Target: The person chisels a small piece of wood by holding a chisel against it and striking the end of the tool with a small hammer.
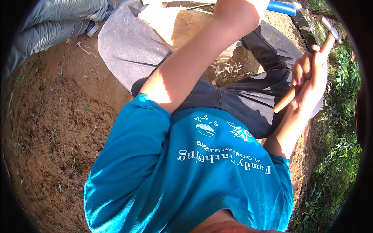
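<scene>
My right hand (309, 77) is closed around the wooden handle of a hammer (287, 99), whose metal head points up at the far right. My left arm reaches across to the top edge, where my left hand (243, 11) is partly cut off and washed out by sunlight. From its right side sticks out the blue handle of what looks like a chisel (281, 7); a thin dark blade shows on its left. Below that hand, between my bent legs, lies a pale block of wood (190, 27). Its far part is out of view.
Wood chips (230, 72) are scattered on the ground between my legs. Another person's legs in grey trousers (62, 23) are at the upper left. Brown soil (58, 128) spreads along the left, and green plants (338, 143) grow along the right.
</scene>
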A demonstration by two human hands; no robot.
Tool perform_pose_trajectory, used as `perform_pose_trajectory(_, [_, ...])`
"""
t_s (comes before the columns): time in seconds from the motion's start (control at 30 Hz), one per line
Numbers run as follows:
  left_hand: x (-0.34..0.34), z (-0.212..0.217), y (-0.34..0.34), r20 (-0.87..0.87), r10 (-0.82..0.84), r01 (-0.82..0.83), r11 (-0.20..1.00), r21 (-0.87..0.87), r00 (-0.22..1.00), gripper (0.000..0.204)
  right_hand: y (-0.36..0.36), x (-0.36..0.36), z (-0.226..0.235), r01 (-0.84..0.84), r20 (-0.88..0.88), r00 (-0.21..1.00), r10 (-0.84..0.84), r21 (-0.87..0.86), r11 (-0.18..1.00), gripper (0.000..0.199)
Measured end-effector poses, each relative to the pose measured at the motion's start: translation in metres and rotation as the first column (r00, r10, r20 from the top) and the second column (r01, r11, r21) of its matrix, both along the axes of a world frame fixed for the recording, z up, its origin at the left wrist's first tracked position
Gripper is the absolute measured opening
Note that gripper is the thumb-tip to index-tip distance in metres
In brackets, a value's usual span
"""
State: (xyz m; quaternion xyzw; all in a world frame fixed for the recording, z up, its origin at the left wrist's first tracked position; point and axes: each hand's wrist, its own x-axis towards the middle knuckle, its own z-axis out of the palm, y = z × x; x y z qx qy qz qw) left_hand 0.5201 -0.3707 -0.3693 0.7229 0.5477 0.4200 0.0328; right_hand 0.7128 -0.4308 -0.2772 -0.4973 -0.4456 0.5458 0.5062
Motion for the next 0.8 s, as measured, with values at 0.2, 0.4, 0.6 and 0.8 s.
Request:
perform_pose_trajectory(0.2, [-0.007, 0.017, 0.002, 0.020, 0.057, -0.058, 0.998, 0.034, 0.998, 0.011, 0.017, 0.029, 0.010, 0.118, -0.055, 0.992, -0.116, 0.041, 0.992, 0.034])
perform_pose_trajectory(0.4, [-0.006, 0.009, 0.000, -0.026, 0.062, -0.062, 0.998, 0.028, 0.998, 0.011, 0.008, -0.002, -0.007, -0.058, 0.080, 0.995, 0.066, -0.102, 0.993, 0.031])
perform_pose_trajectory(0.6, [-0.006, 0.015, -0.003, -0.035, -0.007, 0.004, 0.997, -0.078, 0.999, 0.013, 0.017, 0.013, 0.000, 0.187, -0.137, 0.975, -0.177, 0.067, 0.980, 0.031])
perform_pose_trajectory(0.8, [-0.008, 0.021, -0.007, 0.003, -0.029, 0.030, 0.989, -0.146, 1.000, 0.014, 0.012, 0.006, -0.006, 0.157, -0.107, 0.982, -0.159, -0.019, 0.987, 0.025])
